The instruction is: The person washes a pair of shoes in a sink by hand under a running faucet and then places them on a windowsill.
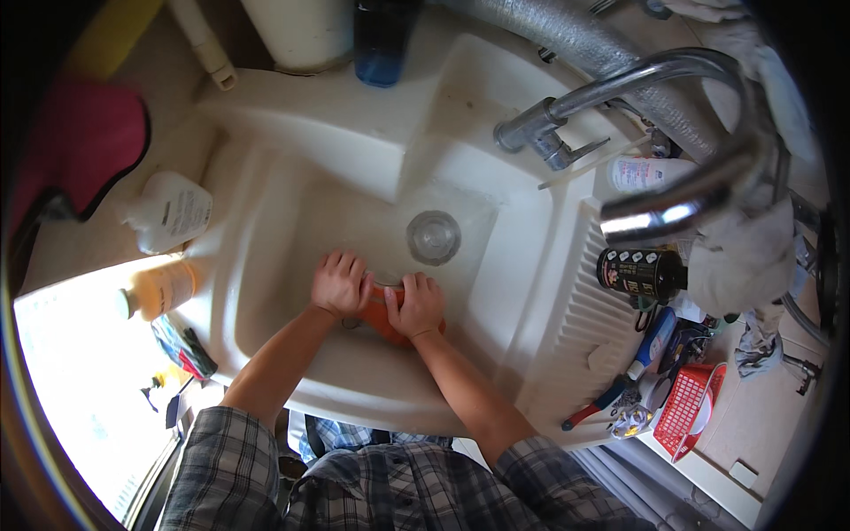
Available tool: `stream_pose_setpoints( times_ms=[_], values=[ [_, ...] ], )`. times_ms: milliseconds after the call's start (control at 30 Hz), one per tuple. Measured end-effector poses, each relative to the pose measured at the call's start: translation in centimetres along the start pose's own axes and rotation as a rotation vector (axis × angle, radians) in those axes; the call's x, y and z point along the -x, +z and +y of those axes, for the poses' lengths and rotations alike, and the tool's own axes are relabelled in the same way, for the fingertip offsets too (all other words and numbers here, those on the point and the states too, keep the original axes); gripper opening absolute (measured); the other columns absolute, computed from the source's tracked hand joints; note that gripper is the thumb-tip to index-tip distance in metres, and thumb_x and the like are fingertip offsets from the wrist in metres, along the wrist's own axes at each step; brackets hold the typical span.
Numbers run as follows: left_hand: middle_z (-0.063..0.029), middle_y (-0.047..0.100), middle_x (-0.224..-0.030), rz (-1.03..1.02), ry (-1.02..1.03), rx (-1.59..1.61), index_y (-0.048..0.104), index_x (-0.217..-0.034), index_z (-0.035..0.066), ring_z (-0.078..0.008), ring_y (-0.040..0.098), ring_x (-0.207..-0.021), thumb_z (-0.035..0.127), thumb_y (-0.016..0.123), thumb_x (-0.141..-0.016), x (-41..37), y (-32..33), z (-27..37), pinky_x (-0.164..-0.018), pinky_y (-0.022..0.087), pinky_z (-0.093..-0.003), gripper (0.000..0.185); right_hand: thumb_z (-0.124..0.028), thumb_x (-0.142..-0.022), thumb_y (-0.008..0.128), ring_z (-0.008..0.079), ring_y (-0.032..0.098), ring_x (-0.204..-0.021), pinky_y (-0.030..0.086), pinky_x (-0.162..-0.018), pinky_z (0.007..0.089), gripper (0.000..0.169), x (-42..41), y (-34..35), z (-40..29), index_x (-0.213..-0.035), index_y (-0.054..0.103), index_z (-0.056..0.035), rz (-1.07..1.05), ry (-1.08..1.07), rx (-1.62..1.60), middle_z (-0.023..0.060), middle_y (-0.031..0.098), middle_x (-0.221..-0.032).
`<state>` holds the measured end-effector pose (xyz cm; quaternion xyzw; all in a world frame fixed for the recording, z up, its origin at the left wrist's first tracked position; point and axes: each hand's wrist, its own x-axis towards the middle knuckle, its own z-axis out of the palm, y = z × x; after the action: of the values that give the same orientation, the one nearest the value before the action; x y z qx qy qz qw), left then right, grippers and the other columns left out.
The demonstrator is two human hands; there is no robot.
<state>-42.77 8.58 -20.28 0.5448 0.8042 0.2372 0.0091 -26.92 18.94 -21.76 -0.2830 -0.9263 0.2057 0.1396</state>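
Note:
Both hands are on an orange item [380, 317] with a grey band, perhaps fabric, low in the white laundry sink [265, 265]. My left hand [340, 285] grips its left end, fingers pointing away from me. The right side is held by my right hand [417, 306], its thumb laid over the top. My hands cover much of the item, so its full shape cannot be made out. A small dark loop [351, 323] shows under my left wrist. Just beyond the hands is the round metal drain [433, 237], and the basin floor around it looks wet.
A chrome faucet [554, 116] arches over the right side, above a ridged washboard [578, 305]. Beside it stand a dark bottle [634, 273], a red-handled brush [595, 403] and a red plastic basket [684, 411]. A white bottle [174, 212] and an orange bottle [163, 289] line the left rim.

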Motion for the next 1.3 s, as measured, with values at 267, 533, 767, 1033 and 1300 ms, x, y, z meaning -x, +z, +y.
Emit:
stream_pose_setpoints(
  times_ms=[267,533,767,1033,1300],
  values=[
    [-0.0127,0.061,-0.087,-0.176,-0.087,-0.151,0.062,-0.08,0.005,-0.0313,0.059,-0.087,0.025,0.061,-0.081,-2.2,0.8,0.5,-0.076,0.049,-0.0433,0.021,-0.031,-0.089,0.059,0.0379,0.058,-0.07,0.046,-0.059,0.0462,0.027,-1.9,1.0,1.0,-0.085,0.057,-0.0041,-0.174,0.059,0.014,0.0168,0.059,-0.077],
    [-0.0124,0.063,-0.094,-0.281,-0.11,-0.052,0.063,-0.085,0.003,-0.0295,0.059,-0.096,0.03,0.056,-0.086,-3.4,-2.8,2.7,-0.083,0.048,-0.0425,0.027,-0.036,-0.087,0.061,0.0362,0.057,-0.067,0.045,-0.058,0.0457,0.033,-0.9,-3.2,0.8,-0.083,0.056,-0.0035,0.046,0.009,-0.157,0.0152,0.058,-0.076],
    [-0.0119,0.061,-0.09,-0.162,-0.111,0.02,0.061,-0.083,0.005,-0.0306,0.058,-0.09,0.024,0.062,-0.083,-0.6,-2.1,2.4,-0.077,0.047,-0.044,0.019,-0.035,-0.086,0.061,0.0352,0.055,-0.073,0.044,-0.061,0.0448,0.03,0.1,-2.1,0.0,-0.085,0.055,-0.0049,0.053,-0.02,-0.078,0.0153,0.057,-0.082],
    [-0.013,0.061,-0.088,-0.202,-0.111,-0.105,0.062,-0.082,0.005,-0.0323,0.058,-0.088,0.024,0.064,-0.081,0.1,1.5,0.3,-0.076,0.047,-0.0469,0.019,-0.033,-0.086,0.06,0.0348,0.056,-0.075,0.046,-0.066,0.0452,0.03,-0.8,1.2,1.4,-0.091,0.059,-0.0038,-0.11,0.05,-0.041,0.0155,0.058,-0.087],
    [-0.0139,0.062,-0.093,-0.244,-0.051,-0.077,0.063,-0.086,0.006,-0.0326,0.059,-0.095,0.033,0.062,-0.085,-1.8,-1.4,1.9,-0.086,0.046,-0.0463,0.028,-0.036,-0.088,0.059,0.04,0.063,-0.078,0.05,-0.064,0.0486,0.04,-3.1,-1.7,0.2,-0.102,0.061,0.0015,-0.124,0.042,-0.009,0.0247,0.063,-0.089]
  ],
)
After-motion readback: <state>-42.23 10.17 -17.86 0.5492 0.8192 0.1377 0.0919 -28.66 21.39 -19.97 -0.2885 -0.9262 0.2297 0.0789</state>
